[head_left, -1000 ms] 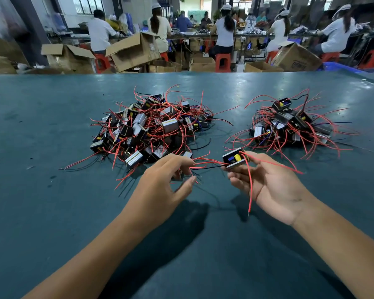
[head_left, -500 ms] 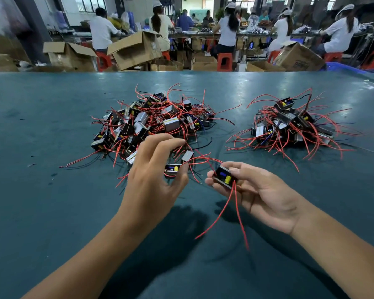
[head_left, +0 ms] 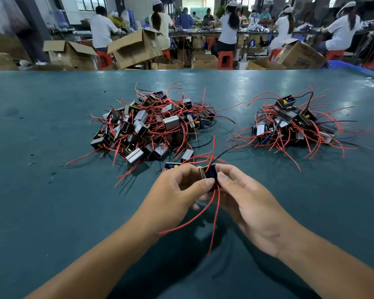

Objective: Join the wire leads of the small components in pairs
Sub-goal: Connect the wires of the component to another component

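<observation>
Both hands meet just in front of the big pile [head_left: 153,124], low over the teal counter [head_left: 41,190]. Left hand [head_left: 175,195] and right hand [head_left: 248,203] have fingers curled in, pinching small components [head_left: 208,174] pressed together between them; whether one block or two, cannot tell, since fingertips cover much of it. Red leads [head_left: 212,203] trail down from the grip toward the wearer; others, with one black strand, spring up toward the pile. Step in hand, as judged: getting two units side by side so their leads can be mated. Doing it well likely means holding the bodies still with one hand, singling out one lead from each, laying the ends parallel, and twisting near the tips, not at the root where a wire could tear out. Loose strands from the pile may snag. Materials: boxy dark bodies, some faces shiny grey like metal, yellow and blue patches; leads thin, springy, plastic-coated, holding their curves. Counter surface smooth, slightly glossy. To the right of the big pile, well apart, a smaller pile [head_left: 294,124] of the same parts, possibly the finished ones.
</observation>
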`<state>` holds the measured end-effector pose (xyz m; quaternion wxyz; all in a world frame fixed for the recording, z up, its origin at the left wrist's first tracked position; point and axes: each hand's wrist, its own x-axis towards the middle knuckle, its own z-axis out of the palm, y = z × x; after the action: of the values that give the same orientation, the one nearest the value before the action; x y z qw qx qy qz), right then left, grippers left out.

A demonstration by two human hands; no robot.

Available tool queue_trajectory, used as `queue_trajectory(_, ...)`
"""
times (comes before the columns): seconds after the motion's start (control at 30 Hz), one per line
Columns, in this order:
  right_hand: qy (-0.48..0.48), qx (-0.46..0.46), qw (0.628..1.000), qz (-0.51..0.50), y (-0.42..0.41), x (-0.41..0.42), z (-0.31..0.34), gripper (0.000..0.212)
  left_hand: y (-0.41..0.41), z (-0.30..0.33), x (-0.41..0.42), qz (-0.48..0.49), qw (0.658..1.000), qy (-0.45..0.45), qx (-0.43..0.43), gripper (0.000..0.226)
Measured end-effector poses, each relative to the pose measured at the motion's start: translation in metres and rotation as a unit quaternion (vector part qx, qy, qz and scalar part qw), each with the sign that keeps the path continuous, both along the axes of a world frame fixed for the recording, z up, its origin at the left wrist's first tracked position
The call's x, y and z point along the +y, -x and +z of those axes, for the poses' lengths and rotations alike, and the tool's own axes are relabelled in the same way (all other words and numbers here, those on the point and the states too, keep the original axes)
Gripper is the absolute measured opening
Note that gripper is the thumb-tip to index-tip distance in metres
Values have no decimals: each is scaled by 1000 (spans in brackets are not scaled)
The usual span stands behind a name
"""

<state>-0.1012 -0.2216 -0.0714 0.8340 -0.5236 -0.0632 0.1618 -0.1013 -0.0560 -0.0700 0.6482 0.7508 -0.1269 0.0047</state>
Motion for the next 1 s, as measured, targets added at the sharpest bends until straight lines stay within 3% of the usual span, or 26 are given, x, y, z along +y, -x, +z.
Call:
queue_trajectory(0.1, 103, -76, 992, 1, -2, -5, 1, 20, -2, 2, 2, 3, 999, 37, 15, 14)
queue_trajectory(0.23, 289, -236, 928, -20, -7, -15, 3, 32, -4, 4, 5, -13, 998, 53, 41, 8)
queue_trajectory(0.33, 334, -267, 904, -10, -11, -23, 5, 40, -6, 6, 11, -46, 994, 68, 74, 19)
queue_trajectory(0.43, 371, -300, 879, -1, -13, -28, 7, 32, -8, 7, 14, -74, 992, 53, 91, 7)
queue_trajectory(0.57, 360, -277, 890, 45, -12, -27, 7, 22, -8, 5, 17, -89, 991, 21, 95, 17)
queue_trajectory(0.7, 339, -302, 891, 24, -10, -25, 6, 16, -7, 5, 16, -103, 990, -27, 87, 29)
queue_trajectory(0.8, 316, -281, 906, 15, -9, -23, 4, 14, -6, 5, 12, -103, 990, -63, 73, 26)
queue_trajectory(1.0, 309, -273, 911, -24, -9, -22, 3, 17, -4, 5, 11, -79, 992, -46, 82, 18)
